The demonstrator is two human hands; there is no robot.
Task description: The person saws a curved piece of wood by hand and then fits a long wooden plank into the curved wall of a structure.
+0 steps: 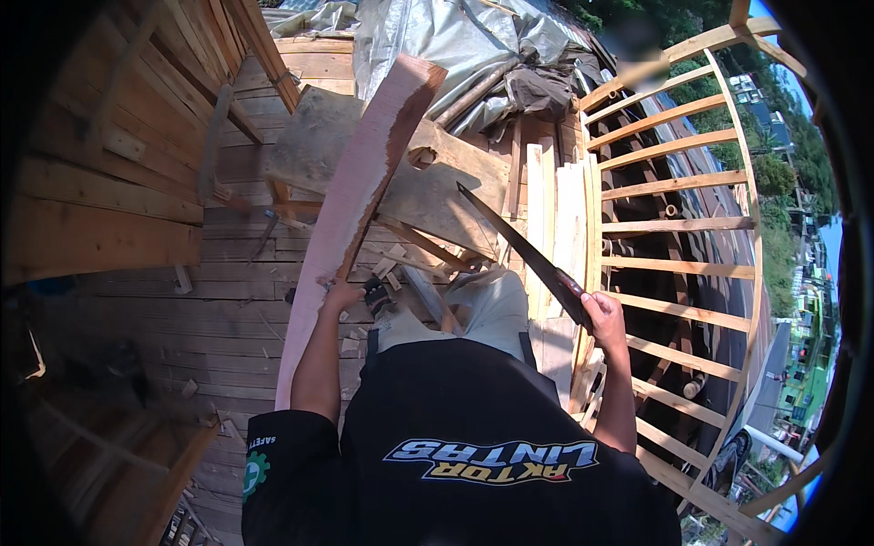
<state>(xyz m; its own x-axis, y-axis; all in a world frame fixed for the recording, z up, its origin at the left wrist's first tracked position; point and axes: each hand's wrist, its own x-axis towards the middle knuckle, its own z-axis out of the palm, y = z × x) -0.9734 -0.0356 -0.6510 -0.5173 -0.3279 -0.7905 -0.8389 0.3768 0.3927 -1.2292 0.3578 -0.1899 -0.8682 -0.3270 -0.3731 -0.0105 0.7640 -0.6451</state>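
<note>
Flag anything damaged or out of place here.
The pink plank held by the left hand has an irregular brown right edge, unlike its pale face. Wood scraps also lie strewn on the floorboards.

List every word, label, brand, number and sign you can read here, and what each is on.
Large white, yellow and red lettering, upside down in view: on the black shirt; wording not copied here.
Small white lettering above a green emblem: on the left sleeve; also not copied.
Saw and plank: no text visible.
Distant buildings: any signs are too small to read.
</note>
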